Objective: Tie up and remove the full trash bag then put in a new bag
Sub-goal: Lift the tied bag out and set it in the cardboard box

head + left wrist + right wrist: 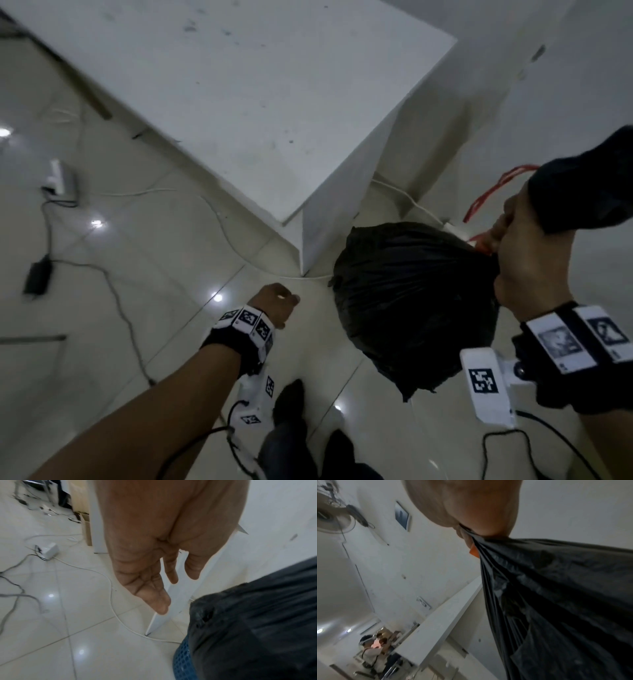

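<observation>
bag (411,294), gathered at its neck, hangs lifted at frame right, right hand (534,260) fingers clamped on it; left hand (154,561) fingers apart, empty. new liner not yet fitted.

Black wrist straps (239,346) with square-coded white tags, white camera mounts (486,387), black cables
</observation>
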